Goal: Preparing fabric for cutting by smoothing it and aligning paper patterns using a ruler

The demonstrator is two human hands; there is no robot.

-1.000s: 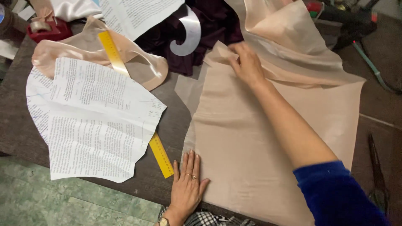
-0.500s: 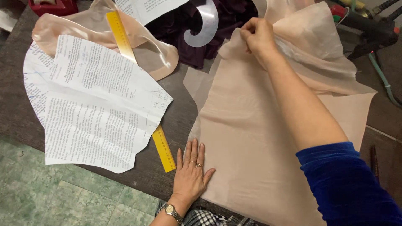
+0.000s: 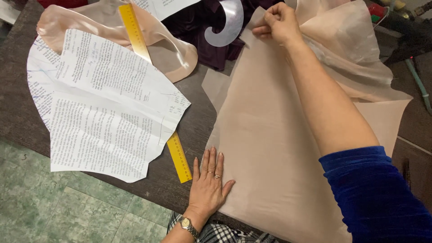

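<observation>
Fabric [image 3: 274, 148] of a pale peach colour is lying on the dark table [image 3: 198, 121], spreading from the near edge toward the far side, so its long axis is running near to far, leaning a little to the right. Its far end is narrowing to a point and is lifting slightly. The right hand [image 3: 279, 22] is pinching this far corner between the fingertips, grasping the cloth. The left hand [image 3: 209, 182] is lying flat and released, fingers spread, pressing on the near left edge of the fabric. Just beside it, a yellow ruler [image 3: 177, 155] is lying on the table, passing under a paper pattern [image 3: 103, 103] cut from printed sheets, and is pointing near to far. Farther left, another peach cloth piece [image 3: 175, 54] is resting under the paper. A clear curved ruler [image 3: 227, 29] is sitting on dark purple cloth [image 3: 202, 20] at the far side. No container is showing.
</observation>
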